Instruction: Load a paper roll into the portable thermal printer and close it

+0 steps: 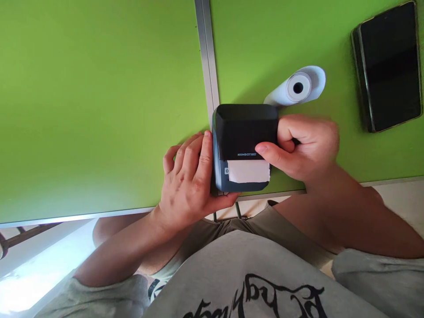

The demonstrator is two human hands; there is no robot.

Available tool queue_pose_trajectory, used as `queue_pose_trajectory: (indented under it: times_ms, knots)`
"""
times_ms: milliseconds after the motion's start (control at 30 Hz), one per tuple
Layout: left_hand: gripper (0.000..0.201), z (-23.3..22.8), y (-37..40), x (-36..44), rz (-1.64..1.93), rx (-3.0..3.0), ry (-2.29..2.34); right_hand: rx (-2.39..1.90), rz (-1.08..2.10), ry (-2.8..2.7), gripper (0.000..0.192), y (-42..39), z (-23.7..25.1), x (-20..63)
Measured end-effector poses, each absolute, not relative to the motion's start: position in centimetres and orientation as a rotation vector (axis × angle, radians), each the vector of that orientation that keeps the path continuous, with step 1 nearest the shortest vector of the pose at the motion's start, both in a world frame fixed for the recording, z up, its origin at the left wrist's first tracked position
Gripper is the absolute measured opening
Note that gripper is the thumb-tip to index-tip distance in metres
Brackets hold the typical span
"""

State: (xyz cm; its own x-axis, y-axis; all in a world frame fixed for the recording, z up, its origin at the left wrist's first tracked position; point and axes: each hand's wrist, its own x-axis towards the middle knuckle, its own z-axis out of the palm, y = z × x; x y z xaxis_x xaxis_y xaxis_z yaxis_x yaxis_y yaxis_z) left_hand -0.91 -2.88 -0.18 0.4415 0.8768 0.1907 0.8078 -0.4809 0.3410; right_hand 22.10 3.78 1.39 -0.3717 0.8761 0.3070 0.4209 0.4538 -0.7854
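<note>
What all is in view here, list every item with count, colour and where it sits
printer: one, black and dark grey, at the near table edge between both hands, white paper showing at its front
roll: one, white, on the table just beyond the printer
phone: one, black, screen dark, far right of the table
table: green top, with a metal seam running down it
shirt: one, grey with black lettering, bottom of view
left hand: one, gripping the printer's left side
right hand: one, on the printer's right side, thumb on its front
</note>
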Motion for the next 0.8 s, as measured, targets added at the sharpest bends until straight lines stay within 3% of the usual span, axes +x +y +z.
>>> queue_pose_trajectory:
  times_ms: [633, 800]
  knots:
    - [0.103, -0.31, -2.93, -0.84, 0.599, 2.452, 1.472, -1.175, 0.823, -1.968, 0.058, 3.67, 1.56, 22.15]
    - [0.097, -0.37, -3.01, -0.86, 0.663, 2.417, 1.446, -1.06, 0.844, -1.902, 0.049, 3.48, 1.01, 22.15]
